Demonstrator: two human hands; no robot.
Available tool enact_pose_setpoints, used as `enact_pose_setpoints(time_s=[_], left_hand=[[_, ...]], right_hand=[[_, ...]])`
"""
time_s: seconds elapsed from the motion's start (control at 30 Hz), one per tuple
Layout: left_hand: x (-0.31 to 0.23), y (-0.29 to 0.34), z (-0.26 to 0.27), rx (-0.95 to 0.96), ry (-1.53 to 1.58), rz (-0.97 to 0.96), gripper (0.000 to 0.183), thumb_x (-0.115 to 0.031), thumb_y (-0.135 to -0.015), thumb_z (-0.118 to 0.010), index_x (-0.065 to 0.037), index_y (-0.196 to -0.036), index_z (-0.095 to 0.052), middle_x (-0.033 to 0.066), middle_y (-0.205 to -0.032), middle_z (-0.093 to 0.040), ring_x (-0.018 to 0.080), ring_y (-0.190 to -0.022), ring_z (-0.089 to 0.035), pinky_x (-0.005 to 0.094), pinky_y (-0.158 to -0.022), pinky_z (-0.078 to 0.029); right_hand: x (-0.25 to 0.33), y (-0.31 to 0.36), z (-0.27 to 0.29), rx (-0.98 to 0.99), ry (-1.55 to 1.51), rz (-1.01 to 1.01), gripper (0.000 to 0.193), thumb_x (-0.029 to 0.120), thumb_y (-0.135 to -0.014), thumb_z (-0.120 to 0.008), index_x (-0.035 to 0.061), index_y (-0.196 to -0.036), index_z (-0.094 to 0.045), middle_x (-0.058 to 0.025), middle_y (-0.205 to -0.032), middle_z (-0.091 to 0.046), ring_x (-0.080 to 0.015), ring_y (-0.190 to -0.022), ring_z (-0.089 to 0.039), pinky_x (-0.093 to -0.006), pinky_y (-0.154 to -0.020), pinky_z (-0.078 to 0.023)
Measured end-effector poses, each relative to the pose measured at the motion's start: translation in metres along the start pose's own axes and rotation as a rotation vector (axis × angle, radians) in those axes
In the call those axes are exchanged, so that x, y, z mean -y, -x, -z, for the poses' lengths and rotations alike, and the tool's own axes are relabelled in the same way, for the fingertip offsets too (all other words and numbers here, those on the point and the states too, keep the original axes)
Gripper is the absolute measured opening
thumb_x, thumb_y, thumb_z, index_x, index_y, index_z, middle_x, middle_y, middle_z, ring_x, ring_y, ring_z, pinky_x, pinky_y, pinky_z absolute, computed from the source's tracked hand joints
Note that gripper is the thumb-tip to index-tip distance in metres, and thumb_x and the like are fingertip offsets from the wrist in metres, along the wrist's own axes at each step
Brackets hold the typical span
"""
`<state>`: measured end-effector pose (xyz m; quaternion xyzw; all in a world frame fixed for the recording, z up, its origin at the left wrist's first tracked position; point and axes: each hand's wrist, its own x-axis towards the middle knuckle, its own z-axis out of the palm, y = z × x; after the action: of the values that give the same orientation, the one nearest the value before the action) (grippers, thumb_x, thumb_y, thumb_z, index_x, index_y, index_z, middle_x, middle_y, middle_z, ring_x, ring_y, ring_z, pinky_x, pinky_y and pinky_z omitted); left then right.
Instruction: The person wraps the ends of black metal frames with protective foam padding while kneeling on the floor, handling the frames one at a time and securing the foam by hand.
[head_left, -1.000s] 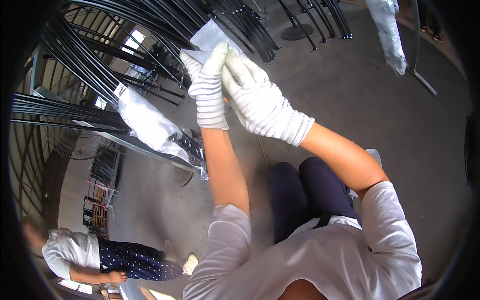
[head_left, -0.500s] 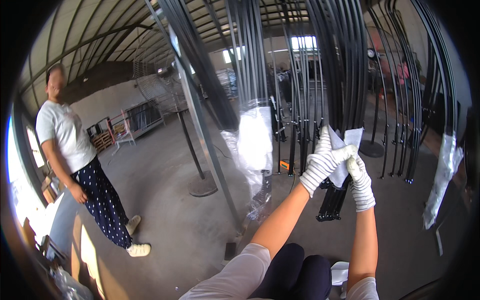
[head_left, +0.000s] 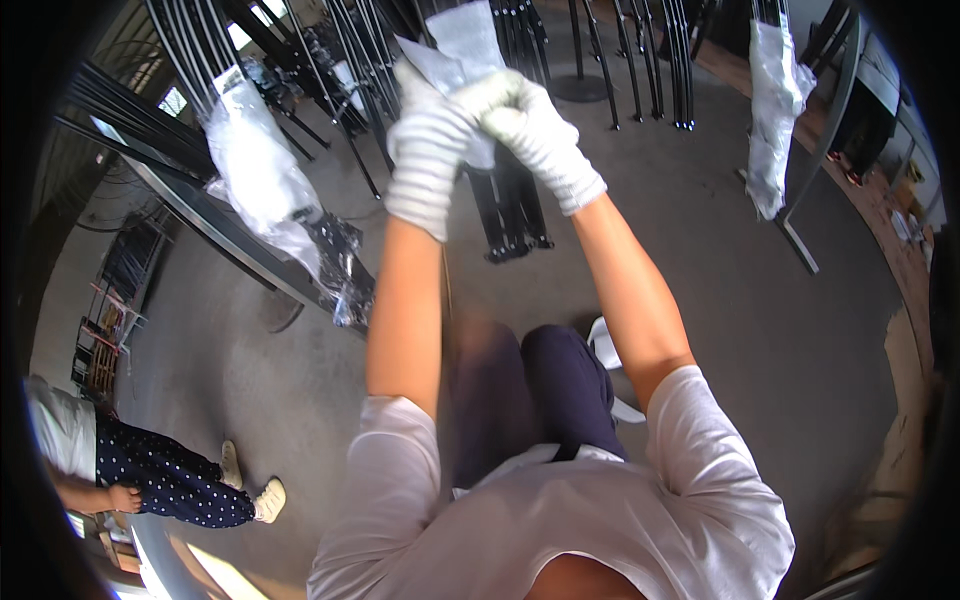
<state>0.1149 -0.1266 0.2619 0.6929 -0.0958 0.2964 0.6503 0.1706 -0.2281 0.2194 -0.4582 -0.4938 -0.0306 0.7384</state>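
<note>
A pale, thin wrapping sheet (head_left: 468,42) is folded around a hanging bundle of black metal rods (head_left: 512,205), whose lower ends stick out beneath it. My left hand (head_left: 432,150), in a white glove with grey stripes, is closed around the sheet and bundle from the left. From the right, my right hand (head_left: 540,140), gloved alike, pinches the sheet close to my left thumb. The two hands meet at the front of the bundle and hide part of the wrap. Some blur softens the fingertips.
Plastic-wrapped rod ends (head_left: 262,170) hang at the left beside a slanted metal post (head_left: 215,225). Another wrapped bundle (head_left: 772,120) hangs at the right. Bare black rods stand behind. A person in dotted trousers (head_left: 170,480) stands at the lower left.
The view has tipped down and swung round, so my body now shows and the bundle sits higher. My hands remain on the sheet, with the right one now closer against the left.
</note>
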Motion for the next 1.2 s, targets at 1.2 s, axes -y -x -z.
enact_pose_setpoints(time_s=[1.2], left_hand=[[-0.004, -0.02, 0.009, 0.145, -0.233, -0.004, 0.045, -0.025, -0.057, -0.082, -0.001, -0.09, -0.062, 0.0094, -0.082, -0.065, 0.0164, -0.074, -0.063, 0.0302, -0.063, -0.052]], right_hand=[[0.011, 0.011, 0.012, -0.043, 0.158, 0.066, 0.097, 0.016, -0.065, -0.079, 0.0111, -0.14, -0.017, -0.0092, -0.116, -0.049, -0.0157, -0.106, -0.048, -0.0294, -0.088, -0.042]])
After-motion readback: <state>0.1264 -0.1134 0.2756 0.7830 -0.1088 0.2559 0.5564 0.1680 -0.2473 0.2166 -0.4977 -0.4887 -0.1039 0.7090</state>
